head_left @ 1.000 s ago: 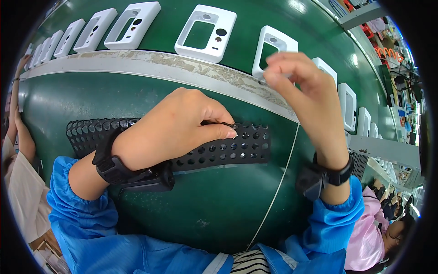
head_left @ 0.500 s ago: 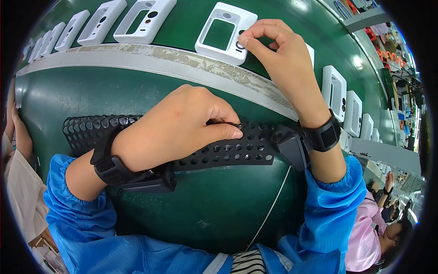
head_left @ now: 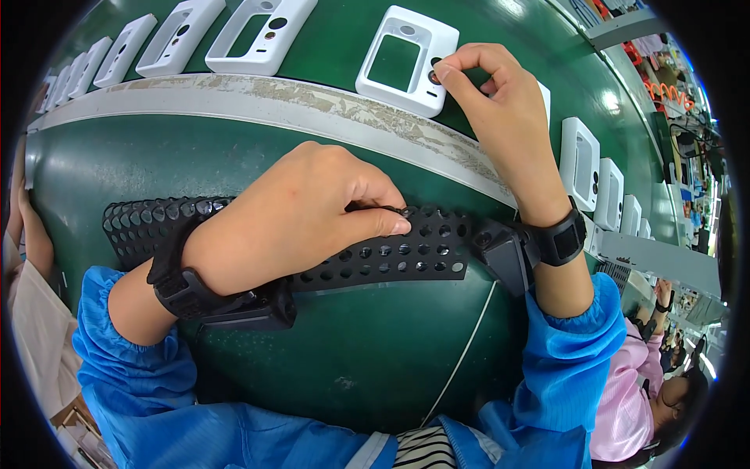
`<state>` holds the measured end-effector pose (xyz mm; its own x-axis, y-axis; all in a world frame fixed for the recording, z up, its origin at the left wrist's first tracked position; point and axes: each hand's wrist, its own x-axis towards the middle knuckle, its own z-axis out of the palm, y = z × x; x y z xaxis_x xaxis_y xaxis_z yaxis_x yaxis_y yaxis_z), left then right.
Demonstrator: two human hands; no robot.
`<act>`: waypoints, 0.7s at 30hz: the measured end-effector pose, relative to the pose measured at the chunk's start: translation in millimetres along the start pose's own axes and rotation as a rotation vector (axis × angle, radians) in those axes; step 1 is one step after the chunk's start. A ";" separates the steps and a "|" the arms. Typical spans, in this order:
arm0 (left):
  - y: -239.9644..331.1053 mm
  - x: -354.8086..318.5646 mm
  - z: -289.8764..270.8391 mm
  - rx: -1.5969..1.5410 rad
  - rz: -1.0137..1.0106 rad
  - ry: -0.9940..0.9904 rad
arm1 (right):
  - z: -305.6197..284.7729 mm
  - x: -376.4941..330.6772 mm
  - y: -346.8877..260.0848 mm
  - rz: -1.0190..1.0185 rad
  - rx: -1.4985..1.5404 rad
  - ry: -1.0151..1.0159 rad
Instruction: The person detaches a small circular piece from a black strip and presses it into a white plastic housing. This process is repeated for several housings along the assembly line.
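Observation:
My left hand pinches the upper edge of a black perforated strip between thumb and forefinger. The strip has rows of round holes, some with shiny discs in them, and its left part bulges up off the green table. Farther right, my right hand has its thumb and forefinger pressed together at the small round holes of a white plastic housing. The housing lies flat and has a large rectangular opening. Whatever the right fingertips may hold is too small or hidden to make out.
More white housings lie in a row on a green belt, with others to the right. A worn pale rail parts belt from table. Other people sit at left and right. A grey metal bracket juts in at right.
The housings have shifted to the right along the belt. My right hand has moved right with the housing at its fingertips. My left hand still grips the strip, almost unmoved.

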<state>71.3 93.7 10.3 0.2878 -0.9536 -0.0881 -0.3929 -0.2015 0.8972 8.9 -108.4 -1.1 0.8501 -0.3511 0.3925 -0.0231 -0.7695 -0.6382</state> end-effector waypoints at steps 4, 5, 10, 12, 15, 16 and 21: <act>0.7 -0.2 -1.1 0.007 -0.027 -0.004 | -2.0 -2.2 1.2 0.008 -0.014 -0.010; 0.2 -0.3 -1.2 0.006 -0.026 -0.005 | -2.8 -2.6 1.7 0.010 -0.015 -0.010; -3.7 -0.1 -0.8 -0.008 -0.006 0.006 | -7.5 -3.9 5.5 0.042 -0.011 -0.055; -5.1 -0.2 -0.6 -0.024 -0.012 0.009 | -8.7 -3.7 6.9 0.082 -0.003 -0.091; -3.9 0.4 -1.1 -0.031 -0.028 -0.001 | -4.2 -2.6 19.1 0.014 0.041 -0.004; -2.8 0.6 -0.9 -0.033 -0.035 -0.006 | -5.1 -3.1 21.8 -0.022 0.064 0.040; -0.2 0.6 2.6 -0.020 -0.017 0.007 | -29.0 -3.7 10.4 0.139 0.276 0.080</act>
<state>69.3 92.6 9.0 0.3008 -0.9484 -0.1001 -0.3705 -0.2130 0.9041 -9.8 -130.6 10.0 0.8042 -0.4923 0.3329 0.0166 -0.5414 -0.8406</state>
